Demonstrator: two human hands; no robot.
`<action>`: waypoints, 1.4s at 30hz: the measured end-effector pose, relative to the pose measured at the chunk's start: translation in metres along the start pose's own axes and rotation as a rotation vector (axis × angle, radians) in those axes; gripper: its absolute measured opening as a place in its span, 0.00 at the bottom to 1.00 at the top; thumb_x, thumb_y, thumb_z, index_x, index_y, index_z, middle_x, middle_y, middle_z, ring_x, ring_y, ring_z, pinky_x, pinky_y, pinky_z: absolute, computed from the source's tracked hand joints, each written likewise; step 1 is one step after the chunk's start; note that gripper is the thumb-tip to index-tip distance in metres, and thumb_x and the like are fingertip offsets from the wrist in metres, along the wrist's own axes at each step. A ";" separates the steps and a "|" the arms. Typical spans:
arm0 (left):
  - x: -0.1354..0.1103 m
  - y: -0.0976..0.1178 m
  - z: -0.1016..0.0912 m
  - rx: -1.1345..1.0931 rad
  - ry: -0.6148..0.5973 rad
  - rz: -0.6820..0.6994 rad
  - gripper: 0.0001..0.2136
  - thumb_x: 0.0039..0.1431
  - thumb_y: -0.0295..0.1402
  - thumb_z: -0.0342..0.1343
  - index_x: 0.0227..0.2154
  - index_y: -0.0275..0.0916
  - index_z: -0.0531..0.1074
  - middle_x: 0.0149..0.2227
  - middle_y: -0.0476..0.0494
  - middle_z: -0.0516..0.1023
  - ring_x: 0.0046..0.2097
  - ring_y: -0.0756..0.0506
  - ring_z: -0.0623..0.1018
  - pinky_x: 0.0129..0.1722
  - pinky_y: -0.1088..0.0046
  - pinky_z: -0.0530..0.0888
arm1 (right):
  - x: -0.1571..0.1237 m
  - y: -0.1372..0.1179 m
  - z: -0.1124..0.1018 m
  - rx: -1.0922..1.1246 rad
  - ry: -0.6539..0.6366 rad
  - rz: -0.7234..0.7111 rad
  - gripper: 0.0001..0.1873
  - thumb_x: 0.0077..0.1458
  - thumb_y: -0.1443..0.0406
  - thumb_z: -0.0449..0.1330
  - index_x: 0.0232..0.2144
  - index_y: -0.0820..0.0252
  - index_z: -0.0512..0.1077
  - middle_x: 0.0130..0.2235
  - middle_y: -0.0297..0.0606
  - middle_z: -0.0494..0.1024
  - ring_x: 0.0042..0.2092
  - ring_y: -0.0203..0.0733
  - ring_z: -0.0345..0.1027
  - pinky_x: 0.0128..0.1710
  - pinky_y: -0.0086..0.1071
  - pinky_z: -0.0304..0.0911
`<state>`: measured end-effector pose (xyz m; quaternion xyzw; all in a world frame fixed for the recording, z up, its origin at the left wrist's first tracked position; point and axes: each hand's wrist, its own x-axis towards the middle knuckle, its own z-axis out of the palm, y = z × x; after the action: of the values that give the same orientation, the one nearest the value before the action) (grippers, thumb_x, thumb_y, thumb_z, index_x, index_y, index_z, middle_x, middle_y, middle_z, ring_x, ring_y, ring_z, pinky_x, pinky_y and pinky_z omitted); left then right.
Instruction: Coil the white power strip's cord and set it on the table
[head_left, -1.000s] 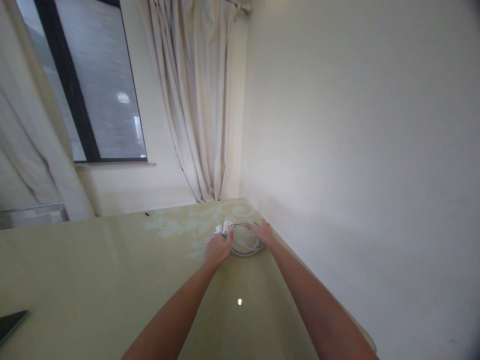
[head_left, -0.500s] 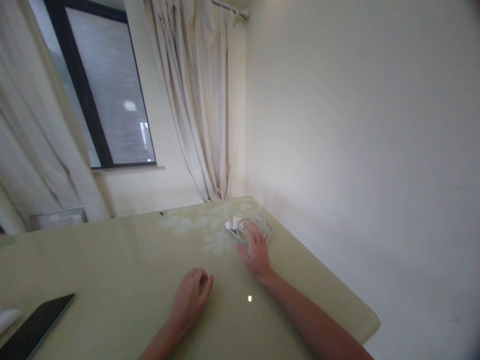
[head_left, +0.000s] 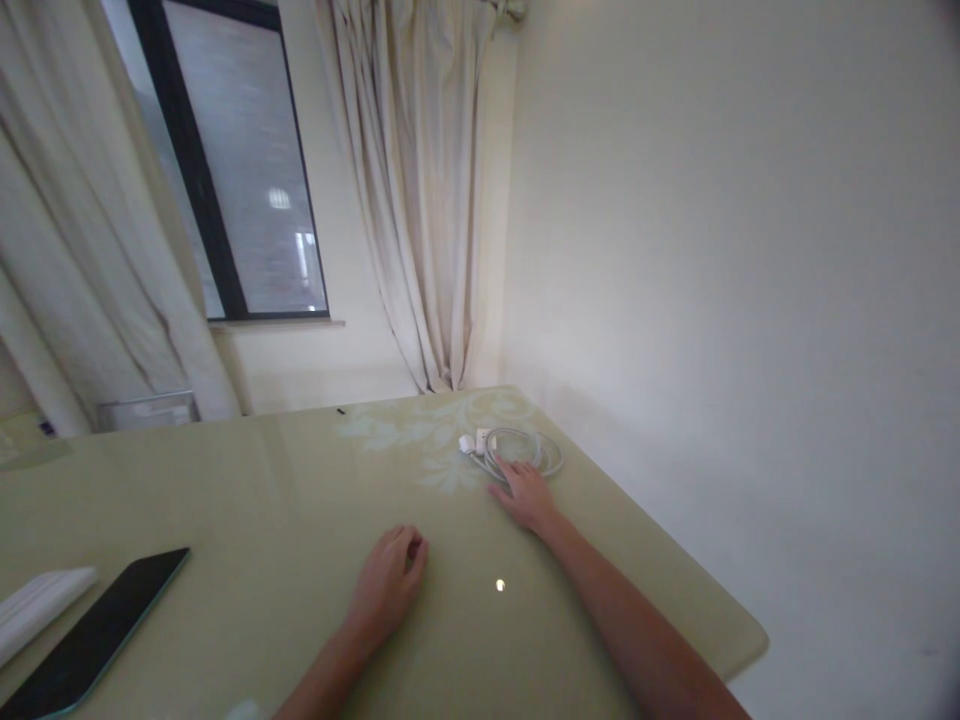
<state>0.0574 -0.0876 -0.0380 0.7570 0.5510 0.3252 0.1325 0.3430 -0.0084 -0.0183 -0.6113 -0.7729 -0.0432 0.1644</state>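
The cable is pale grey, nearly white, and lies in front of you as a loose coil (head_left: 538, 452) near the far right corner of the table (head_left: 262, 520), well in from the near edge. Its cord is smooth and makes a few uneven loops that cross one another. At its left end you have a rounded white plug (head_left: 466, 444), and just to the right of that a blocky white piece (head_left: 484, 439) with small dark marks on its face, too small to read.

The coil lies flat, and as you see it, its long axis runs from left to right. The plug and the block sit on the left side, the plug outermost; the rounded loops bulge to the right, toward the wall (head_left: 712, 300). You cannot tell which way the prongs face.

Your right hand (head_left: 526, 497) is at the near edge of the coil, fingers stretched forward and parted, thumb out to the left. Its fingertips overlap the loops, but you cannot tell how firmly they touch. Your left hand (head_left: 386, 580) is low over the table, well apart from the cable, its fingers loosely curled; you cannot tell whether thumb and fingertip meet.
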 end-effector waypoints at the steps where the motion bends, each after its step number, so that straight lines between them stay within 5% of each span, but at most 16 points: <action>1: 0.000 0.000 -0.001 0.001 -0.008 -0.001 0.12 0.68 0.38 0.45 0.29 0.42 0.66 0.33 0.41 0.76 0.38 0.41 0.75 0.41 0.64 0.68 | 0.000 0.001 0.000 -0.006 0.012 0.004 0.37 0.70 0.50 0.54 0.72 0.63 0.62 0.59 0.54 0.79 0.61 0.58 0.70 0.68 0.47 0.54; 12: 0.000 0.001 -0.003 0.001 -0.041 0.010 0.12 0.67 0.38 0.45 0.29 0.42 0.67 0.33 0.40 0.77 0.38 0.41 0.75 0.40 0.64 0.68 | 0.009 0.008 0.006 -0.057 0.194 0.010 0.33 0.66 0.53 0.58 0.67 0.64 0.67 0.67 0.53 0.70 0.71 0.56 0.57 0.75 0.50 0.36; 24: -0.001 0.006 -0.008 0.009 -0.055 0.008 0.11 0.67 0.38 0.46 0.30 0.42 0.68 0.33 0.41 0.76 0.38 0.41 0.76 0.40 0.65 0.68 | 0.010 0.007 0.007 -0.106 0.370 0.024 0.36 0.63 0.52 0.61 0.68 0.63 0.66 0.68 0.54 0.69 0.70 0.58 0.58 0.72 0.49 0.40; 32: -0.001 0.009 -0.005 0.017 -0.091 0.017 0.10 0.67 0.36 0.47 0.33 0.41 0.70 0.35 0.41 0.78 0.40 0.41 0.76 0.43 0.64 0.68 | 0.008 0.006 0.000 -0.071 0.328 0.066 0.36 0.65 0.54 0.59 0.70 0.66 0.62 0.71 0.57 0.64 0.71 0.62 0.53 0.71 0.53 0.43; 37: -0.001 0.011 -0.007 0.035 -0.104 0.016 0.10 0.67 0.35 0.47 0.33 0.41 0.71 0.36 0.40 0.78 0.40 0.40 0.76 0.43 0.64 0.69 | 0.001 0.001 -0.004 0.005 0.255 -0.179 0.18 0.70 0.60 0.51 0.48 0.59 0.79 0.49 0.51 0.80 0.54 0.55 0.70 0.58 0.44 0.61; 42: 0.000 0.013 -0.007 0.049 -0.128 0.003 0.10 0.68 0.35 0.46 0.34 0.40 0.70 0.36 0.40 0.78 0.40 0.41 0.77 0.43 0.64 0.68 | -0.011 -0.008 0.001 -0.013 0.170 -0.329 0.20 0.71 0.61 0.51 0.32 0.58 0.79 0.33 0.43 0.80 0.36 0.43 0.70 0.37 0.33 0.59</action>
<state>0.0627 -0.0937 -0.0259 0.7802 0.5480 0.2628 0.1481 0.3371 -0.0202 -0.0212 -0.4719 -0.8455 -0.1260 0.2157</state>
